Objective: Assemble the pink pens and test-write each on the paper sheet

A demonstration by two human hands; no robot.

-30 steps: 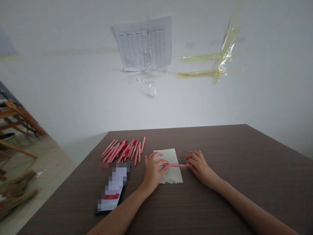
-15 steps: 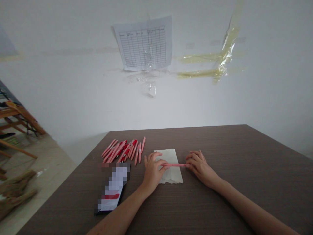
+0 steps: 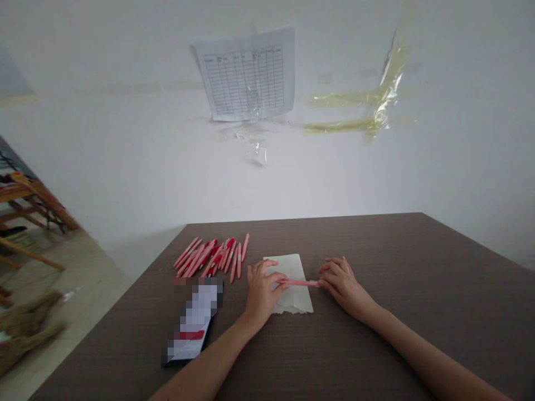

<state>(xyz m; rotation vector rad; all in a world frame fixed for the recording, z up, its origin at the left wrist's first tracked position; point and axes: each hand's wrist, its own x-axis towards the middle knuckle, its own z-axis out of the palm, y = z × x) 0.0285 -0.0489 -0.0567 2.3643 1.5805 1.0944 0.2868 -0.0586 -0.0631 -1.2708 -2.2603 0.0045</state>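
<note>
Nearest us, along the bottom edge of the frame, two bare forearms come in from lower left and lower right over a dark wood-grained table [image 3: 397, 250]. At lower left lies a phone [image 3: 194, 320], dark-edged, its screen pixelated, just beside the left forearm. Low in the centre, our left hand [image 3: 259, 292] pinches one end of a pink pen [image 3: 298, 282] between thumb and forefinger, other fingers spread. The pen lies crosswise in the picture, over a pale sheet of paper [image 3: 295, 298] with a ragged near edge. Right of centre, our right hand [image 3: 345, 292] has its curled fingertips at the pen's other end; whether they grip or merely touch it, we cannot tell. Farther off, left of centre, we note a loose heap of pink and red pens [image 3: 211, 257], a few at its right side lying slightly apart. At the left edge, wooden furniture [image 3: 25, 192] stands on a pale floor [image 3: 96, 289]. Beyond the table's far edge rises a white wall [image 3: 355, 184], bearing a printed grid sheet [image 3: 251, 78] at upper centre and yellowed tape [image 3: 340, 128] at upper right.
</note>
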